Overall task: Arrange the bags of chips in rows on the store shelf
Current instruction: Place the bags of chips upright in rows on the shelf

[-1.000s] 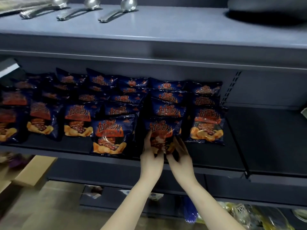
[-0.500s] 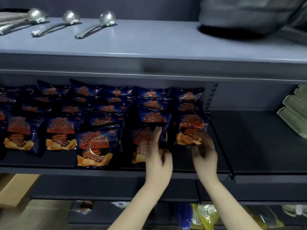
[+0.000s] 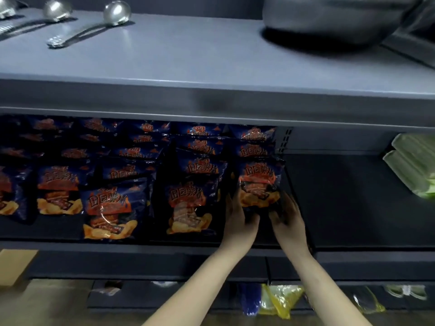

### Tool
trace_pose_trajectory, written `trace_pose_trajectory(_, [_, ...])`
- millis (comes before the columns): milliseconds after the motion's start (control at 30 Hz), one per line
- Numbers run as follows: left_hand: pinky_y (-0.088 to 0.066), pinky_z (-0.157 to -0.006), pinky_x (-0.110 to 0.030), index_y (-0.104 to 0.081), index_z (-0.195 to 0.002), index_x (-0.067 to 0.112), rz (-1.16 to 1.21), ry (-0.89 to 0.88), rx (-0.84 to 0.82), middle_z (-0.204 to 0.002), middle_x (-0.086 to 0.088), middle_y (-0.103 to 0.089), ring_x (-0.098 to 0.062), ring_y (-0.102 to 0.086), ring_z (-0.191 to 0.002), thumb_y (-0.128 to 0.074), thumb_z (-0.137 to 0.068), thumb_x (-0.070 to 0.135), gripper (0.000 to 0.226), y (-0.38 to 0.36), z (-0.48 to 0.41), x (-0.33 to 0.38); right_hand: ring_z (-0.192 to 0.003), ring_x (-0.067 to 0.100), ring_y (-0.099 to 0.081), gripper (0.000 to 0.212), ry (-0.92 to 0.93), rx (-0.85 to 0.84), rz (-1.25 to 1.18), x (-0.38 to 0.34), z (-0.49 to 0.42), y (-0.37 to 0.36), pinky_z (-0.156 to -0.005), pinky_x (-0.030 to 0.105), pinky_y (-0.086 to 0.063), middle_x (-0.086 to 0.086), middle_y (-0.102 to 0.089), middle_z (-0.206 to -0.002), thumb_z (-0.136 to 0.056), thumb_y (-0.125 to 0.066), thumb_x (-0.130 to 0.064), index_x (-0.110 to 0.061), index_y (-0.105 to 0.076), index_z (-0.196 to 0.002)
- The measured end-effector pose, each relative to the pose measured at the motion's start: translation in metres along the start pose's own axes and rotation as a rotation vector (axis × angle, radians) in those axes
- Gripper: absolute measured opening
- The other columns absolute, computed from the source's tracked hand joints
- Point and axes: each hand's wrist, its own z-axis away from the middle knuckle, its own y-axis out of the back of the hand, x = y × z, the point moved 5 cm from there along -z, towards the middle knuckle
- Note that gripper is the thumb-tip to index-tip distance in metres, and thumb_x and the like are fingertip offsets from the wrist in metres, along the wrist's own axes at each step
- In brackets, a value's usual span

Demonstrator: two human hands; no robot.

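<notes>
Several dark blue chip bags with orange print stand in rows on the dark middle shelf [image 3: 353, 208]. The rightmost front bag [image 3: 259, 182] sits at the right end of the rows. My left hand [image 3: 237, 220] grips its lower left corner and my right hand [image 3: 288, 220] grips its lower right corner. Just left of it stands another front bag [image 3: 188, 205], and further left a third front bag [image 3: 110, 208]. The back bags are half hidden by the front ones.
A grey upper shelf [image 3: 211, 62] holds metal ladles [image 3: 94, 27] and a dark pan [image 3: 329, 17]. Pale green packs [image 3: 414, 165] lie at the far right of the middle shelf. A cardboard box [image 3: 14, 267] is low left. Yellow packets [image 3: 280, 300] lie below.
My left hand left the middle front bag and moved right. Both hands now hold the rightmost front bag. The view shifted right.
</notes>
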Motion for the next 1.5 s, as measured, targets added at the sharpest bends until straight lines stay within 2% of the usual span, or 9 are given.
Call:
trace_pose_trajectory(200, [-0.025,-0.114,-0.038,-0.029,-0.142,0.032,0.073,-0.001,0.009,-0.147,0.004,-0.034,-0.016,-0.029,-0.137,-0.050,-0.088,0.012,0.061,0.007,-0.002,0.008,-0.120,0.004,-0.043,0.051,-0.015,0.019,-0.039,-0.005,0.008,0.002,-0.097,0.020,-0.033,-0.005,-0.050,-0.134,-0.091,-0.054,-0.008,-0.022,-0.042,-0.138])
trace_pose_trajectory(367, [-0.021,-0.115,-0.035,-0.031,-0.141,0.034,0.065,-0.078,-0.038,-0.149,0.006,-0.029,-0.013,-0.022,-0.139,-0.048,-0.087,0.009,0.062,0.005,0.007,0.021,-0.129,0.011,-0.043,0.054,-0.017,0.124,-0.048,-0.020,0.020,0.014,-0.107,0.031,-0.036,-0.004,-0.049,-0.139,-0.088,-0.052,-0.005,-0.022,-0.042,-0.139])
trace_pose_trajectory(467, [-0.015,-0.115,-0.028,-0.030,-0.141,0.034,0.061,-0.128,-0.030,-0.150,0.007,-0.028,-0.010,-0.018,-0.140,-0.048,-0.088,0.005,0.063,0.019,0.009,0.034,-0.128,0.011,-0.044,0.054,0.028,0.172,-0.038,-0.041,0.023,0.016,-0.105,0.029,-0.037,-0.004,-0.050,-0.138,-0.088,-0.052,-0.004,-0.021,-0.044,-0.138])
trace_pose_trajectory(700, [-0.023,-0.113,-0.030,-0.037,-0.138,0.029,0.011,-0.292,0.085,-0.148,0.006,-0.029,-0.012,-0.022,-0.137,-0.050,-0.088,0.005,0.057,0.099,0.026,0.060,-0.125,0.011,-0.047,0.046,0.115,0.280,-0.149,-0.115,0.044,-0.016,-0.105,0.030,-0.038,-0.005,-0.055,-0.132,-0.088,-0.053,-0.006,-0.021,-0.052,-0.131])
trace_pose_trajectory(867, [-0.027,-0.110,-0.029,-0.053,-0.123,0.024,-0.013,-0.357,0.207,-0.141,0.001,-0.040,-0.018,-0.030,-0.133,-0.049,-0.083,0.010,0.042,0.199,0.047,0.041,-0.121,0.013,-0.051,0.052,0.156,0.227,-0.217,-0.168,0.074,-0.095,-0.102,0.032,-0.041,-0.002,-0.059,-0.128,-0.077,-0.047,-0.027,-0.024,-0.054,-0.129])
trace_pose_trajectory(1033, [-0.034,-0.108,-0.041,-0.060,-0.109,0.031,0.021,-0.318,0.316,-0.136,-0.002,-0.047,-0.022,-0.037,-0.129,-0.043,-0.076,0.020,0.039,0.301,0.064,-0.008,-0.123,0.011,-0.050,0.050,0.199,0.110,-0.205,-0.203,0.108,-0.198,-0.101,0.029,-0.041,-0.004,-0.055,-0.132,-0.082,-0.049,-0.023,-0.025,-0.051,-0.131])
trace_pose_trajectory(1167, [-0.040,-0.102,-0.043,-0.061,-0.103,0.036,0.016,-0.287,0.381,-0.125,0.004,-0.054,-0.021,-0.044,-0.122,-0.041,-0.073,0.028,0.038,0.375,0.079,-0.047,-0.102,0.010,-0.061,0.046,0.227,0.023,-0.214,-0.230,0.132,-0.273,-0.086,0.028,-0.053,-0.005,-0.059,-0.124,-0.085,-0.051,-0.019,-0.030,-0.050,-0.130])
trace_pose_trajectory(1300, [-0.032,-0.107,-0.036,-0.059,-0.104,0.037,0.002,-0.207,0.389,-0.130,0.003,-0.051,-0.018,-0.036,-0.128,-0.046,-0.081,0.018,0.032,0.428,0.095,-0.078,-0.125,0.007,-0.045,0.046,0.226,-0.038,-0.207,-0.243,0.159,-0.332,-0.102,0.018,-0.034,-0.010,-0.052,-0.131,-0.089,-0.054,-0.010,-0.024,-0.049,-0.133])
trace_pose_trajectory(1500, [-0.034,-0.102,-0.028,-0.055,-0.107,0.038,0.012,-0.179,0.309,-0.122,0.008,-0.055,-0.013,-0.042,-0.120,-0.050,-0.088,0.009,0.036,0.452,0.102,-0.114,-0.125,0.004,-0.039,0.046,0.208,-0.039,-0.130,-0.237,0.177,-0.366,-0.102,0.019,-0.029,-0.001,-0.048,-0.138,-0.090,-0.054,-0.008,-0.016,-0.047,-0.135])
